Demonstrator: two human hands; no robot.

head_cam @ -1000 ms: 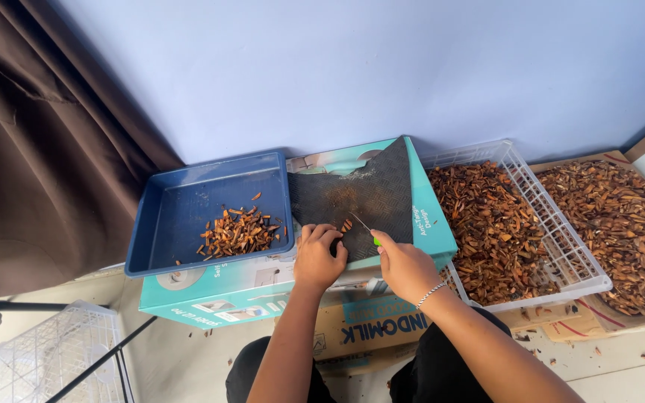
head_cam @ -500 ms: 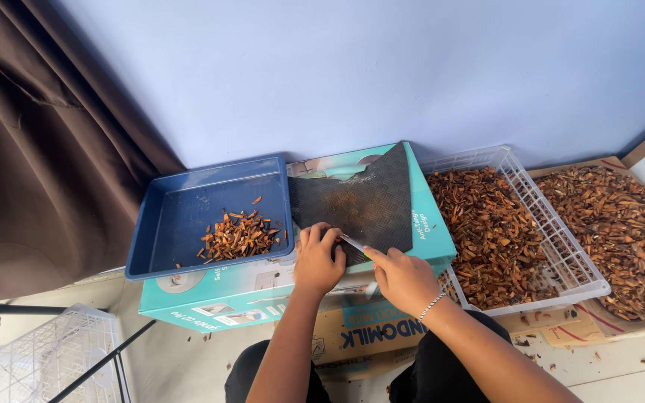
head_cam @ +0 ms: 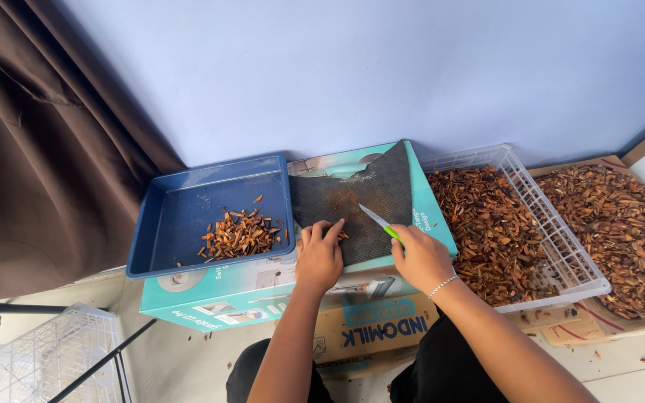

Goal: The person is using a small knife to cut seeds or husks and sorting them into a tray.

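On top of a teal cardboard box (head_cam: 263, 287) lies a dark rubber mat (head_cam: 360, 198), and both hands work at its near edge. The left hand (head_cam: 319, 254) presses down flat on the mat, fingers together and stretched forward, with a small brown piece (head_cam: 343, 236) just at its fingertips (whether it actually pins the piece is hard to tell). The right hand (head_cam: 419, 257) is closed around the green handle of a small knife (head_cam: 376, 222), whose pale blade points up and left across the mat, toward the left hand's fingers. A thin bracelet sits on the right wrist.

Left of the mat, a blue plastic tray (head_cam: 181, 216) rests on the same box and holds a modest heap of cut brown pieces (head_cam: 239, 234). Right of the mat stands a white slatted crate (head_cam: 554, 239), filled with many more brown pieces. Beyond it, further right, another spread of the same material (head_cam: 621, 224) lies on flat cardboard. A brown curtain (head_cam: 46, 149) hangs at the left against the pale blue wall.
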